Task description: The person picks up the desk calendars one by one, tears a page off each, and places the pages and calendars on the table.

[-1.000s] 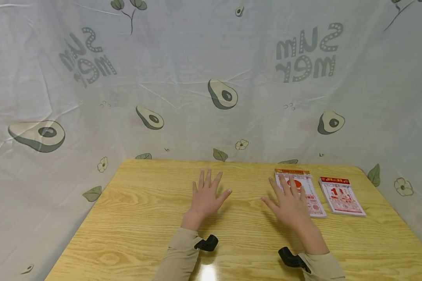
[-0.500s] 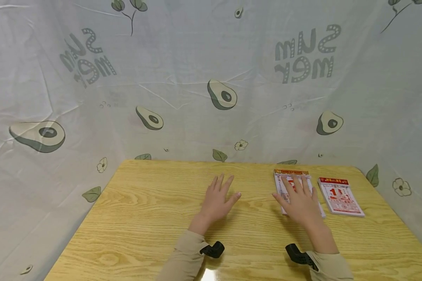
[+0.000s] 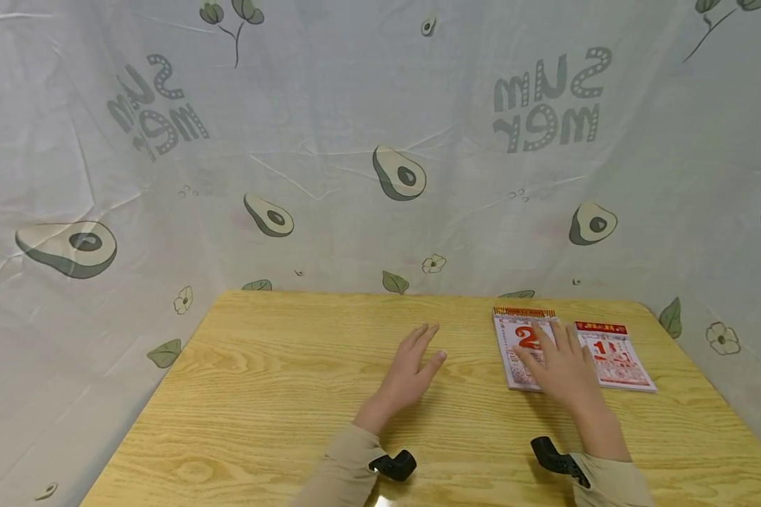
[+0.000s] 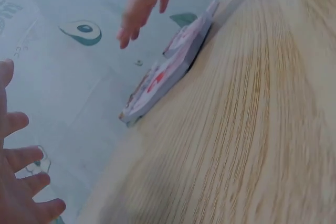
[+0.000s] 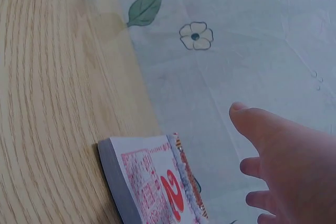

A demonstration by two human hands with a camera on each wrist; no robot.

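Two thick tear-off calendars lie side by side at the table's back right. The larger calendar (image 3: 514, 352) shows a red 2 under a striped brown-and-gold top strip. Right of it, the smaller calendar (image 3: 621, 359) has a red top strip and red print. My right hand (image 3: 567, 370) hovers over the gap between them, fingers spread, covering part of both; the right wrist view shows it above the larger calendar (image 5: 152, 182) and apart from it. My left hand (image 3: 406, 373) is held over the table to the left, fingers straight and holding nothing.
The wooden table (image 3: 260, 394) carries the calendars. Behind and beside it hangs a pale cloth (image 3: 330, 169) printed with avocados, leaves and flowers. Each wrist bears a black mount, the left mount (image 3: 394, 465) and the right mount (image 3: 554, 458).
Both hands have moved to the right. The right hand has shifted from over the larger calendar toward the smaller one, uncovering the red 2. The calendars have stayed in place.
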